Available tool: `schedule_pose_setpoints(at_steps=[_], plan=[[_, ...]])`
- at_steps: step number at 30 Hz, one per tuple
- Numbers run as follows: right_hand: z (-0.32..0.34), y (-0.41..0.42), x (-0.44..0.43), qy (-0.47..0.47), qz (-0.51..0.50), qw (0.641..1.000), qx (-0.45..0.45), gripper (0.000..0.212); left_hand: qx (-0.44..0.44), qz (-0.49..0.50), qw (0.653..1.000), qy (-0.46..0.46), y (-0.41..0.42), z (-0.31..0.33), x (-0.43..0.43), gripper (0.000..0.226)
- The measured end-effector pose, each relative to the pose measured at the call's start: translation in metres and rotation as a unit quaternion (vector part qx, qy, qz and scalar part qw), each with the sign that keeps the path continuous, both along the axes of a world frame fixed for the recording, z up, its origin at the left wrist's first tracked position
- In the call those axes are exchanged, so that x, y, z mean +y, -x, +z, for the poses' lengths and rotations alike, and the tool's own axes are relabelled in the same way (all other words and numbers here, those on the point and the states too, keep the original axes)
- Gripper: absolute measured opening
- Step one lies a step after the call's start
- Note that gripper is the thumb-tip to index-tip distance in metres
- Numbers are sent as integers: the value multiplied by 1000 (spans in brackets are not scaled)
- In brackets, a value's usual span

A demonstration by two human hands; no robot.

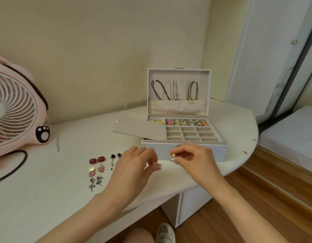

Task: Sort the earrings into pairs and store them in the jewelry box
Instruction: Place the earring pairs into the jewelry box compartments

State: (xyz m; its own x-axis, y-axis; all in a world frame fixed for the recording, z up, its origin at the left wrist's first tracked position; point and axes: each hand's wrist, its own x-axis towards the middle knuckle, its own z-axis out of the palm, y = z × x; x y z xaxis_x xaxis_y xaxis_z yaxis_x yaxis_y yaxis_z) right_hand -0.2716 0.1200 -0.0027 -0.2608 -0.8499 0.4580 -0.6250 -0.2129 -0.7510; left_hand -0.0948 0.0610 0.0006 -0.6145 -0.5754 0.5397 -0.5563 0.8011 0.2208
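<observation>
The left hand [136, 165] pinches a small gold earring [158, 165] near the bench's [46, 199] front edge before the open jewelry box [185, 152], what the right hand's [192, 160] pinched fingers hold cannot be told, and a slackened pinch could drop the earring off that edge.

We list: white rectangular jewelry box [220, 152], beige lining; pale pink plastic fan [16, 109], white grille, black-and-white paw print [43, 134]; dark red oblong gold-rimmed earrings [97, 160]; glittery pink drop earrings [101, 168]; dark grey snake-shaped earrings [92, 185]; cream table [46, 199].
</observation>
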Motion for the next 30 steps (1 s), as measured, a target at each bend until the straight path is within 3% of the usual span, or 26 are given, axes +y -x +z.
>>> schedule_pose_setpoints(at_steps=[6, 18, 30], plan=[[38, 40, -34, 13, -114, 993, -42, 15, 34, 17, 999, -35, 63, 48, -47, 10], [36, 60, -114, -152, -151, 967, 140, 11, -183, 147, 972, 17, 127, 39, -116, 26], [33, 53, -122, -180, -189, 947, 185, 11, -172, 150, 973, 24, 131, 31, -121, 25]])
